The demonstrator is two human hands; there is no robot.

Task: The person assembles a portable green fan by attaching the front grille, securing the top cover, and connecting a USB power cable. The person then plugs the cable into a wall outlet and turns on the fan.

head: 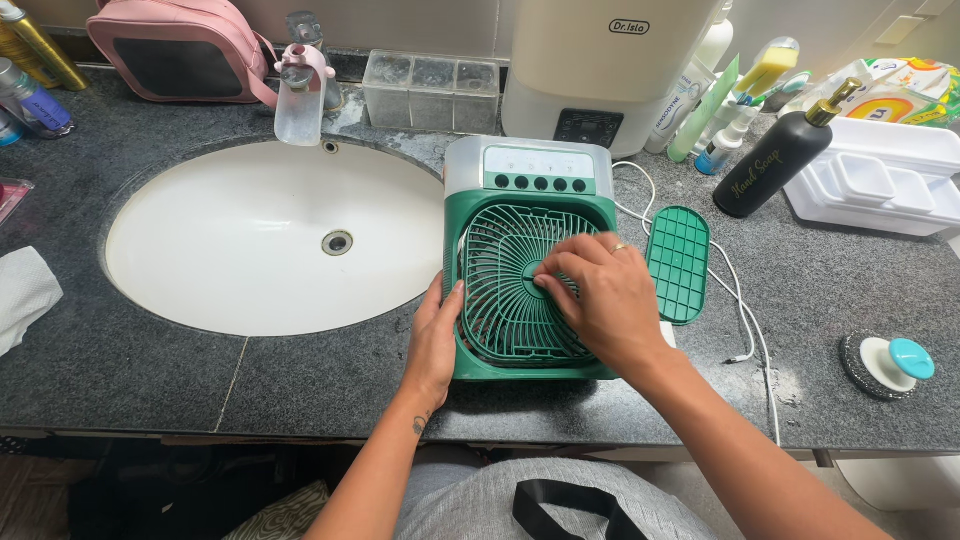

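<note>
I see the white oval sink (230, 250) filling the left of the frame, set in a grey speckled counter (120, 370). At centre, a green and white tabletop fan (525, 200) lies grille-up. My left hand (435, 345) clasps its left edge, fingers hidden beneath. My right hand (605, 300) rests on the grille, fingertips pinched narrow at the hub. A green grid tray (678, 262) lies just right. A black pump bottle (775, 160) leans at upper right; its label is too small to make out.
</note>
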